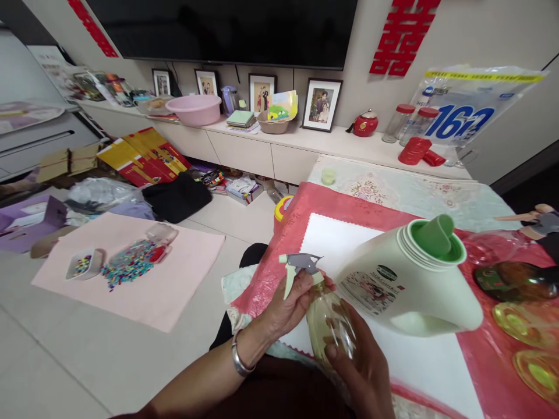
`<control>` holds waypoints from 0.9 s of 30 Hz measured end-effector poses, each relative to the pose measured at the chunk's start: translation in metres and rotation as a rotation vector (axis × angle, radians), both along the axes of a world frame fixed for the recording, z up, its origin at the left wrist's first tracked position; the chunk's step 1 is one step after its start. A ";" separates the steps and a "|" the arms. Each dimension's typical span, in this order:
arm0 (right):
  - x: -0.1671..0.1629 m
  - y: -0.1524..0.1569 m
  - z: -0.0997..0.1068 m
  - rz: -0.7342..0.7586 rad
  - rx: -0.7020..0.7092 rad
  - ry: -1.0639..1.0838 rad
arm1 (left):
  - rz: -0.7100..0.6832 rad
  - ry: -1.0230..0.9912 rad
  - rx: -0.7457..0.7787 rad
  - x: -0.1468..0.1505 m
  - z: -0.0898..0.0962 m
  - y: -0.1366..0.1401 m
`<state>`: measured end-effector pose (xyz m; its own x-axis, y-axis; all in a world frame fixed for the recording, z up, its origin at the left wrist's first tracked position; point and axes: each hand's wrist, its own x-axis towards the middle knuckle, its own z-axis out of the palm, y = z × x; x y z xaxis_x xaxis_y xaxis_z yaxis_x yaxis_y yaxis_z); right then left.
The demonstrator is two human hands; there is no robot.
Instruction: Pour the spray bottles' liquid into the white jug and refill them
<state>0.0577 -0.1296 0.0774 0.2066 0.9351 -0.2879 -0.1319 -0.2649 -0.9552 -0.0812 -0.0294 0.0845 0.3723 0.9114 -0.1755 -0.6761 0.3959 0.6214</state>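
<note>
A clear spray bottle (pixel 325 320) with a yellowish tint is held between my two hands, near the table's front edge. My left hand (pixel 290 305), with a silver bangle at the wrist, closes its fingers round the collar of the grey and pale-green trigger sprayer head (pixel 301 266). Lower down, my right hand (pixel 362 361) wraps round the bottle's body. The nozzle points left. Just right of the spray bottle stands a large pale-green jug (pixel 419 308), its mouth uncapped and showing a green spout (pixel 437 235) inside.
A white sheet (pixel 340 233) lies on the red table cover (pixel 288 244). At the right are a dark bottle (pixel 510 279) and yellow glass dishes (pixel 517 323). Colourful small pieces (pixel 126 265) lie on a pink sheet (pixel 174 291) on the floor. A pink basin (pixel 196 110) sits on the cabinet.
</note>
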 end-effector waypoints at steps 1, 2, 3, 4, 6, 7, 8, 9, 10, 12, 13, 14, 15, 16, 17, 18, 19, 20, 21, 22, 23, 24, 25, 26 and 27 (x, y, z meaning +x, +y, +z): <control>-0.001 -0.001 -0.002 -0.008 0.002 0.011 | -0.007 -0.005 0.010 0.000 0.001 -0.001; -0.001 -0.001 -0.005 -0.017 0.002 0.030 | -0.012 -0.011 0.016 0.001 0.002 -0.001; -0.002 -0.002 -0.007 -0.027 0.003 0.054 | -0.018 -0.020 0.018 0.001 0.002 -0.002; -0.003 -0.002 -0.010 -0.038 0.005 0.085 | -0.020 -0.031 0.015 0.001 0.002 -0.003; -0.006 -0.002 -0.014 -0.035 0.036 0.180 | -0.009 -0.049 -0.002 0.002 0.001 -0.004; -0.007 -0.001 -0.016 -0.020 0.059 0.253 | 0.002 -0.058 -0.010 0.003 0.000 -0.005; -0.009 0.001 -0.018 0.004 0.072 0.340 | 0.016 -0.068 -0.013 0.004 -0.002 -0.005; -0.012 0.003 -0.019 0.032 0.075 0.428 | 0.030 -0.080 -0.018 0.004 -0.003 -0.005; -0.013 0.006 -0.020 0.059 0.072 0.501 | 0.042 -0.092 -0.028 0.005 -0.004 -0.005; -0.016 0.014 -0.024 0.092 0.060 0.562 | 0.063 -0.106 -0.065 0.007 -0.004 -0.004; -0.017 0.018 -0.028 0.105 0.061 0.549 | 0.077 -0.098 -0.089 0.008 -0.004 -0.004; -0.017 0.023 -0.031 0.116 0.071 0.514 | 0.097 -0.081 -0.110 0.009 -0.004 -0.004; -0.016 0.027 -0.035 0.120 0.082 0.471 | 0.125 -0.059 -0.122 0.010 -0.003 -0.003; -0.016 0.031 -0.038 0.122 0.085 0.432 | 0.155 -0.035 -0.125 0.011 -0.002 -0.002; -0.016 0.034 -0.040 0.117 0.086 0.395 | 0.185 -0.011 -0.122 0.011 -0.001 0.000; -0.018 0.036 -0.041 0.106 0.092 0.357 | 0.217 0.010 -0.117 0.012 -0.001 0.003; -0.020 0.036 -0.040 0.084 0.106 0.320 | 0.252 0.028 -0.110 0.012 0.000 0.006; -0.024 0.036 -0.038 0.051 0.126 0.286 | 0.290 0.041 -0.107 0.011 0.000 0.009; -0.028 0.035 -0.034 0.010 0.154 0.255 | 0.329 0.052 -0.109 0.010 0.000 0.013; -0.033 0.032 -0.030 -0.027 0.185 0.224 | 0.369 0.059 -0.112 0.009 0.000 0.017; -0.038 0.029 -0.026 -0.056 0.216 0.182 | 0.405 0.062 -0.117 0.007 0.001 0.020; -0.043 0.026 -0.022 -0.074 0.238 0.113 | 0.432 0.061 -0.119 0.006 0.001 0.023; -0.047 0.023 -0.020 -0.085 0.252 0.005 | 0.448 0.058 -0.118 0.004 0.002 0.025; -0.049 0.020 -0.019 -0.089 0.262 -0.128 | 0.452 0.057 -0.111 0.003 0.004 0.026; -0.051 0.017 -0.018 -0.095 0.272 -0.253 | 0.444 0.055 -0.097 0.002 0.006 0.026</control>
